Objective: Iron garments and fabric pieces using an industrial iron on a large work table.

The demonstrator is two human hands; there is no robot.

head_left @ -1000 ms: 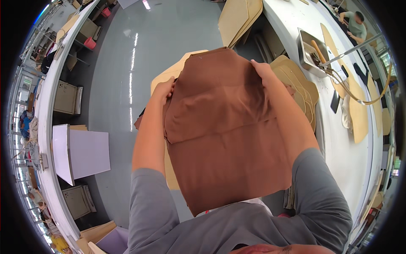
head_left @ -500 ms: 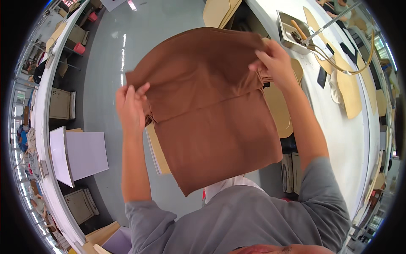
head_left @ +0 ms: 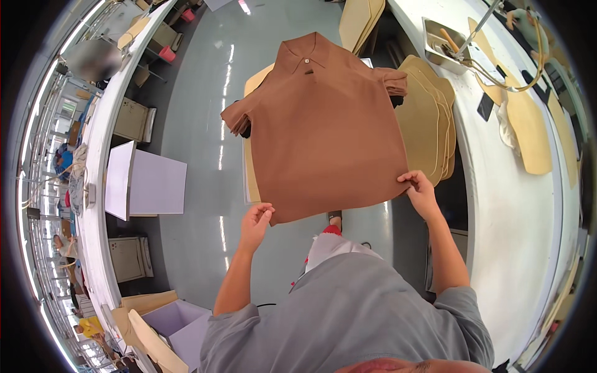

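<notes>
A brown short-sleeved polo shirt lies spread before me, collar at the far end and hem toward me. A button shows below its collar. My left hand is closed, pinching the hem's near left corner. On the other side, my right hand pinches the shirt's edge near its lower right corner. Black cloth peeks out under the right sleeve, and a tan board edge shows along the left side. What supports the shirt underneath is mostly hidden.
Shaped tan boards are stacked right of the shirt. The long white table on my right carries a metal tray, a dark phone and more boards. Lilac boxes stand left; another white table runs beyond.
The shirt was raised and folded over between my hands; now it lies spread with its collar away from me. Both hands have moved from its sleeve area down to the hem.
</notes>
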